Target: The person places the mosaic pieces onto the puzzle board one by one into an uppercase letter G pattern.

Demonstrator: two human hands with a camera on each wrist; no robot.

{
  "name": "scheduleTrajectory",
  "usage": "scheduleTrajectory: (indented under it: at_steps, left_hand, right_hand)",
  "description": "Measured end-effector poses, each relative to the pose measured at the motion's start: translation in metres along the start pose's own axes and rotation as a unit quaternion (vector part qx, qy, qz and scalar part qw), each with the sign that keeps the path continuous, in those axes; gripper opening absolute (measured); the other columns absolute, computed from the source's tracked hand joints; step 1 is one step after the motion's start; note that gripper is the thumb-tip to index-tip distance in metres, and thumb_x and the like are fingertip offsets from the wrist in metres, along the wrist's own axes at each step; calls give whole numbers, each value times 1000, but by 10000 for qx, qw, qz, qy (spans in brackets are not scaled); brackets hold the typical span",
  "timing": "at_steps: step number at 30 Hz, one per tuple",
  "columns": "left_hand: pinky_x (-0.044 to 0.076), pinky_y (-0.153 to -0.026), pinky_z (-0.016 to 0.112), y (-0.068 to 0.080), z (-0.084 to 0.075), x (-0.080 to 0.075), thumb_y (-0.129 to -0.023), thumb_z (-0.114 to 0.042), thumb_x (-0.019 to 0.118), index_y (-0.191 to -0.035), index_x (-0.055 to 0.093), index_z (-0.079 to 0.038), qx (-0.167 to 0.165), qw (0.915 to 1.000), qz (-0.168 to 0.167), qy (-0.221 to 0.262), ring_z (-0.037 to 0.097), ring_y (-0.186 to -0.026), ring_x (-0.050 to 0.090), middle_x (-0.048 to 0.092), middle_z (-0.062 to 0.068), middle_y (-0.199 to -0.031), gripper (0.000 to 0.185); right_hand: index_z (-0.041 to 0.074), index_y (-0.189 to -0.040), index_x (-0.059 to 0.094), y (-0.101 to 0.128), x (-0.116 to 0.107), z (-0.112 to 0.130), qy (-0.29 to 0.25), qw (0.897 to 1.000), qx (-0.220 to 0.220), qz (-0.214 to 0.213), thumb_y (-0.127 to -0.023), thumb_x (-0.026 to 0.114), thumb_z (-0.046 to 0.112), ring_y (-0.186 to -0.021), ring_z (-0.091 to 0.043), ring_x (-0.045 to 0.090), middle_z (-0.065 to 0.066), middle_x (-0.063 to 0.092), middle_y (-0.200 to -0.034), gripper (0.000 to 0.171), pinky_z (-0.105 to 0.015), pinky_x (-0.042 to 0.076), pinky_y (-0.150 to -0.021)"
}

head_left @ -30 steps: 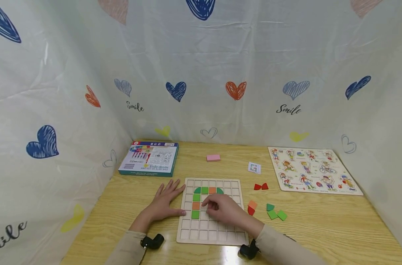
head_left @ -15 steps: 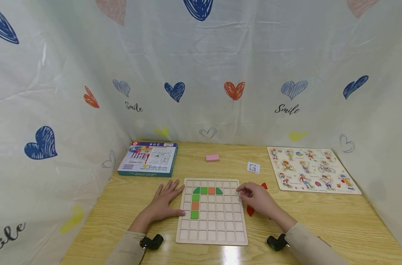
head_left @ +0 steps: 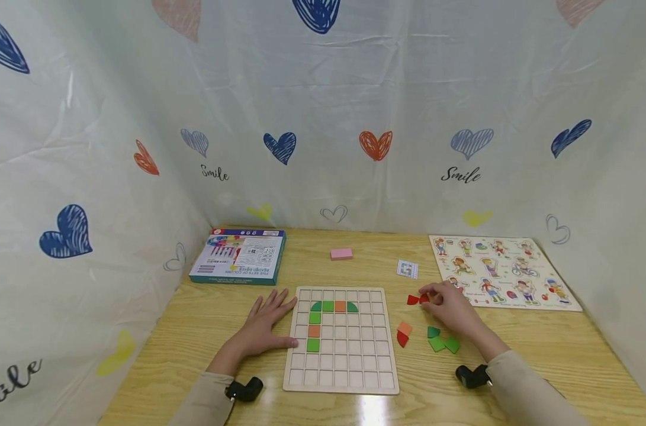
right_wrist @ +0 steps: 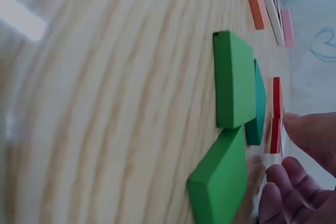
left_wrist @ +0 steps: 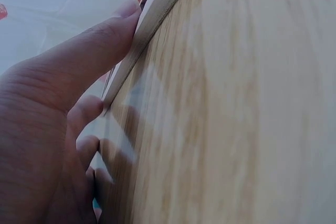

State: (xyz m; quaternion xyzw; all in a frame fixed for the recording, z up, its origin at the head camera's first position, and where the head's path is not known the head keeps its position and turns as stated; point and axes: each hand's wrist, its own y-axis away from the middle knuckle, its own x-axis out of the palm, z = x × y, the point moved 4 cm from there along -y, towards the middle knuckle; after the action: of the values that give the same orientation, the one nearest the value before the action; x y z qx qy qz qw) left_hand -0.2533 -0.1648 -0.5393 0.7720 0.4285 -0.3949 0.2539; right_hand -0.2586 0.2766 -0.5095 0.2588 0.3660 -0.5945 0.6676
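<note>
A pale wooden grid board (head_left: 346,361) lies in front of me. On it, green and orange tiles form a row and a column, with a green quarter-circle piece (head_left: 352,307) ending the row. My left hand (head_left: 262,325) lies spread on the table, its thumb resting on the board's left edge. Right of the board, my right hand (head_left: 456,310) has thumb and index finger around a red quarter-circle piece (head_left: 424,299), which is low at the tabletop. Another red quarter-circle piece (head_left: 413,300) sits beside it. In the right wrist view the thumb (right_wrist: 310,129) overlaps these red pieces.
Near the right hand lie green square tiles (head_left: 436,344) and a dark green piece (head_left: 433,332). An orange tile (head_left: 405,328) touches a red piece (head_left: 402,339). Farther back are a pattern card (head_left: 407,269), pink block (head_left: 341,254), boxed set (head_left: 240,256) and picture puzzle board (head_left: 501,272).
My right hand has left the grid board and moved right to the red pieces, passing over the board's right edge. The left hand stays in place.
</note>
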Motion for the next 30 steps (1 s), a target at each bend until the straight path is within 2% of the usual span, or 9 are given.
scheduleTrajectory:
  at_steps: [5, 10, 17, 24, 30]
  left_hand:
    - [-6, -123, 55, -1, -1, 0, -82, -62, 76, -161, 32, -20, -36, 10000, 27, -30, 34, -156, 0, 13, 9, -170, 100]
    - [-6, -123, 56, -1, -1, 1, -81, -62, 77, -161, 32, -20, -51, 10000, 31, -53, 35, -156, 1, 13, 10, -170, 101]
    - [-6, -123, 57, 0, -2, 0, -81, -61, 77, -161, 33, -19, -29, 10000, -6, -59, 36, -156, 1, 14, 11, -170, 100]
    - [-6, -123, 56, 0, -3, -1, -81, -62, 76, -161, 33, -20, -39, 10000, 9, -63, 35, -156, 1, 14, 10, -170, 100]
    - [-6, -123, 58, 0, -3, -1, -81, -62, 77, -161, 34, -19, -32, 10000, -18, -18, 37, -156, 1, 14, 11, -170, 100]
  right_hand:
    - [3, -117, 73, 0, 0, -4, 228, 9995, -102, 195, -94, 72, 9, -77, -16, 47, -3, 57, -91, 25, -30, 42, -66]
    - [3, -109, 71, 1, -2, -4, 207, 9993, 6, 312, -94, 72, 8, -81, -16, 52, -6, 62, -96, 17, -33, 47, -71]
    - [1, -105, 68, 2, -6, -2, 126, 9987, 51, 486, -93, 72, 7, -83, -18, 55, -7, 63, -95, 14, -36, 49, -73]
    - [5, -100, 62, 2, -5, -3, 112, 9984, 131, 530, -92, 72, 3, -79, -17, 56, -2, 63, -89, 13, -35, 50, -71]
    - [5, -101, 68, 3, -5, -8, -42, 9988, 267, 418, -93, 72, 6, -84, -17, 63, 0, 69, -93, 9, -38, 54, -76]
